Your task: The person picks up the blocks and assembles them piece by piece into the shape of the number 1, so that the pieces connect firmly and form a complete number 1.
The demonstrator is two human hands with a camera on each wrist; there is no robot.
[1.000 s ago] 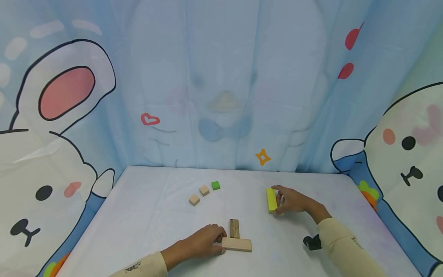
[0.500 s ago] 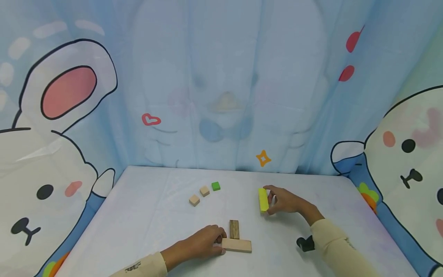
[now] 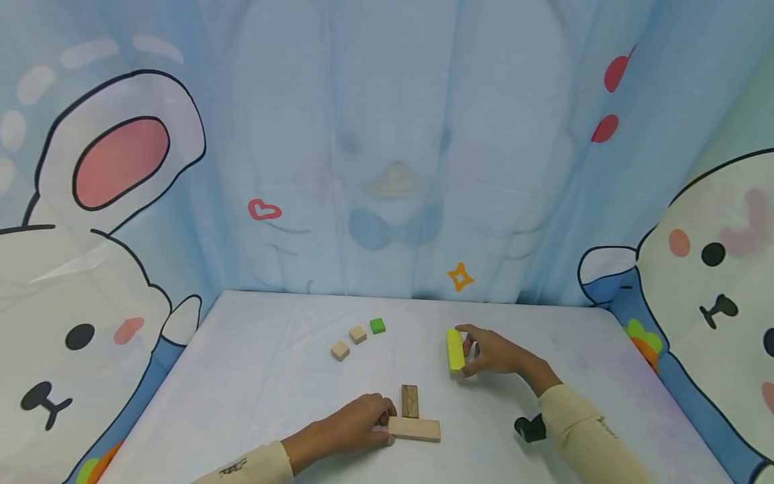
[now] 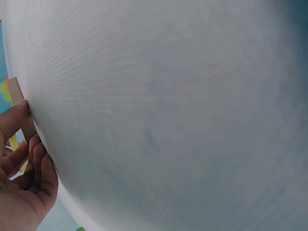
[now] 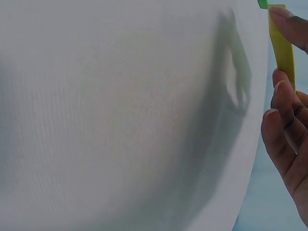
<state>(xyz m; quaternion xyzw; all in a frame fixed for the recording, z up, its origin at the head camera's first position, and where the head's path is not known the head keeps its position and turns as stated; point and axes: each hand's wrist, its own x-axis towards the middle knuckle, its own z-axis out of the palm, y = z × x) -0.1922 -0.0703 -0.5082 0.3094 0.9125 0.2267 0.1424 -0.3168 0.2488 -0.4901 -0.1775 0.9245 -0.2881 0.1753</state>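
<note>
My left hand pinches the left end of a pale wooden block lying lengthwise on the table. Behind it a darker brown wooden block points away, its near end meeting the pale one so the pair forms a T. To the right and farther back, my right hand holds a long yellow block between thumb and fingertips. In the right wrist view the thumb presses one end of the yellow block, with fingers at the other. The left wrist view catches the pale block between thumb and finger.
Two small pale wooden cubes and a green cube lie in a slanting row at the back left. A black device shows under the right sleeve. A cartoon-printed curtain hangs behind the white table.
My right hand has moved left with the yellow block, slowing in the last half second. The left hand and the two wooden blocks have stayed where they were.
</note>
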